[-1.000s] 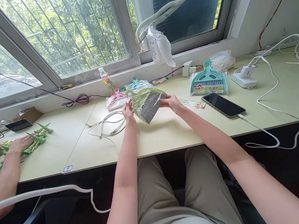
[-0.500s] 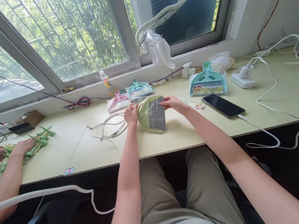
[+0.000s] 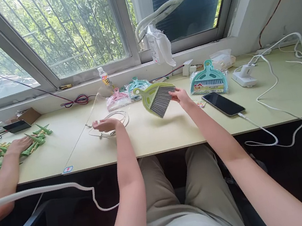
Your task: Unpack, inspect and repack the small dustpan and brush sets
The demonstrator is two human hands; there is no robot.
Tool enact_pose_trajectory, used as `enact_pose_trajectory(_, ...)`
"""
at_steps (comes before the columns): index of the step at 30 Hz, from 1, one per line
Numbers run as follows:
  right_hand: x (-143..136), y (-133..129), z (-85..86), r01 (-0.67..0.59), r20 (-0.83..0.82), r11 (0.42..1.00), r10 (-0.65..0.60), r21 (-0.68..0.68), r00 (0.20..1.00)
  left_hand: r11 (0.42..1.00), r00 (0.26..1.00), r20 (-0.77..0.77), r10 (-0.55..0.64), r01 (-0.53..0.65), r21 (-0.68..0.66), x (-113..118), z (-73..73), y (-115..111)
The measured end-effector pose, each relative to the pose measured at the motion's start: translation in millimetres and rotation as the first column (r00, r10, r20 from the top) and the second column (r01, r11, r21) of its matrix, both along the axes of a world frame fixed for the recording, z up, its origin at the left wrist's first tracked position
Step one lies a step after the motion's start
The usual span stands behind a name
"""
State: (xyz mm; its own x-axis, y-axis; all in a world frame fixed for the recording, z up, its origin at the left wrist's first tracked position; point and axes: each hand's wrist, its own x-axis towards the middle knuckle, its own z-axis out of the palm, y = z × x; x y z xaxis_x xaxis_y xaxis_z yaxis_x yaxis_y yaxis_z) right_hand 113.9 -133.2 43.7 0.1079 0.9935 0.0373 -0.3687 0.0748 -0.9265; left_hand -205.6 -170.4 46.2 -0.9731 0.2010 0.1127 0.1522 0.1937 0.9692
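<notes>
A green dustpan (image 3: 148, 95) with a grey-bristled brush (image 3: 163, 99) nested in it is held tilted above the table. My right hand (image 3: 180, 97) grips its right edge, the fingers pinched on it. My left hand (image 3: 105, 125) is off to the left, over a coiled pale cable (image 3: 124, 117), with its fingers closed on a thin clear plastic bag (image 3: 95, 105) that is hard to make out. Behind stand a pink dustpan set (image 3: 117, 98) and a teal one (image 3: 138, 86), both wrapped. Another wrapped teal set (image 3: 209, 79) stands to the right.
A black phone (image 3: 223, 103) with a white cable lies at the right, near a white power adapter (image 3: 244, 76). A bottle (image 3: 105, 78) stands by the window. At far left, another person's hands (image 3: 18, 146) touch green pieces (image 3: 37, 140).
My left hand has moved left, away from the dustpan, and the clear wrapping is off it. The dustpan has turned, its handle now showing at upper left, still in my right hand.
</notes>
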Motion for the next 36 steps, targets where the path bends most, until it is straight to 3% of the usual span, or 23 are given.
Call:
enact_pose_trajectory(2, 1, 2, -2.5, 0.034, -0.034, 0.999, -0.035, -0.029, 0.999, 1.000, 1.000, 0.005, 0.006, -0.006, -0.029, 4, 7.1, -8)
enact_pose_trajectory(5, 1, 3, -5.7, 0.063, -0.061, 0.996, -0.067, -0.066, 0.996, 0.992, 0.988, -0.154, -0.030, 0.048, 0.115, 19, 15.7, -14)
enact_pose_trajectory(7, 0, 3, -7.7, 0.072, -0.072, 0.994, -0.077, -0.080, 0.994, 0.956, 0.937, -0.333, -0.105, 0.187, 0.224, 35, 17.1, -14)
enact_pose_trajectory(8, -2, 3, -8.6, 0.069, -0.078, 0.994, -0.075, -0.081, 0.994, 0.914, 0.894, -0.402, -0.199, 0.317, 0.254, 45, 15.9, -13)
enact_pose_trajectory(9, -3, 3, -9.5, 0.062, -0.085, 0.995, -0.068, -0.078, 0.994, 0.837, 0.829, -0.448, -0.334, 0.480, 0.264, 56, 13.4, -11)
enact_pose_trajectory(11, -6, 2, -10.8, 0.041, -0.093, 0.997, -0.047, -0.061, 0.995, 0.600, 0.648, -0.464, -0.605, 0.753, 0.270, 76, 5.1, -5)
enact_pose_trajectory(13, -7, 2, -11.3, 0.031, -0.089, 0.999, -0.034, -0.038, 0.995, 0.402, 0.498, -0.374, -0.783, 0.863, 0.307, 91, -5.6, 2)
enact_pose_trajectory(14, -7, 2, -11.3, 0.036, -0.083, 0.999, -0.038, -0.029, 0.996, 0.360, 0.461, -0.300, -0.835, 0.871, 0.335, 95, -10.8, 5)
enact_pose_trajectory(16, -6, 2, -10.9, 0.059, -0.072, 0.998, -0.060, -0.017, 0.996, 0.393, 0.455, -0.145, -0.879, 0.862, 0.320, 95, -19.0, 12)
enact_pose_trajectory(18, -3, 3, -10.7, 0.077, -0.062, 0.997, -0.077, -0.009, 0.995, 0.497, 0.512, -0.074, -0.856, 0.853, 0.156, 86, -22.9, 16)
enact_pose_trajectory(21, 1, 6, -12.0, 0.079, -0.034, 0.997, -0.079, 0.003, 0.996, 0.632, 0.611, -0.170, -0.773, 0.765, -0.127, 69, -22.2, 18)
enact_pose_trajectory(23, 1, 8, -13.6, 0.078, -0.027, 0.997, -0.078, 0.000, 0.997, 0.660, 0.626, -0.216, -0.749, 0.732, -0.166, 65, -20.2, 19)
enact_pose_trajectory(25, -1, 9, -15.4, 0.069, -0.042, 0.998, -0.069, -0.008, 0.997, 0.605, 0.585, -0.171, -0.793, 0.790, -0.099, 68, -19.2, 19)
enact_pose_trajectory(29, -4, 8, -17.5, -0.009, -0.033, 1.000, 0.008, -0.024, 0.999, 0.342, 0.338, 0.058, -0.940, 0.919, 0.197, 86, -21.9, 23)
enact_pose_trajectory(30, -4, 8, -18.0, -0.041, -0.017, 0.999, 0.041, -0.030, 0.999, 0.305, 0.287, 0.103, -0.952, 0.915, 0.265, 90, -23.2, 24)
enact_pose_trajectory(33, -3, 9, -20.5, -0.118, 0.041, 0.988, 0.122, -0.097, 0.992, 0.307, 0.269, 0.153, -0.951, 0.876, 0.373, 97, -26.2, 26)
enact_pose_trajectory(36, -3, 10, -23.0, 0.019, 0.183, 0.979, 0.018, -0.202, 0.983, 0.362, 0.356, 0.089, -0.930, 0.852, 0.378, 100, -26.5, 23)
